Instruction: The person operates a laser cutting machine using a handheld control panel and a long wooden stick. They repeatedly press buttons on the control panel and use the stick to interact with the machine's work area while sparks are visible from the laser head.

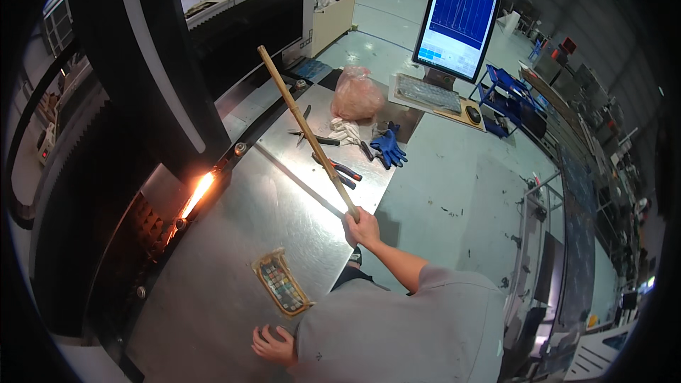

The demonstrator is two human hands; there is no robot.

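Observation:
My right hand (pixel 362 226) is closed around the lower end of a long bamboo stick (pixel 298 113), which slants up and away to the left over a metal tabletop (pixel 234 241). At the lower left, my left hand (pixel 274 346) has its fingers apart and holds nothing. It is just below a handheld keypad (pixel 284 284) in a yellowed cover, not touching it. Beyond my right hand lie pliers with red and black handles (pixel 344 170) and another dark-handled hand tool (pixel 319 139), partly crossed by the stick.
Orange light and sparks (pixel 196 195) glow under the black machine head (pixel 142 64) along the table's left edge. Blue gloves (pixel 388 147), white gloves (pixel 345 132) and a pinkish plastic bag (pixel 357 96) lie farther off. A monitor (pixel 460 21), keyboard (pixel 429 92) and mouse (pixel 473 114) stand beyond.

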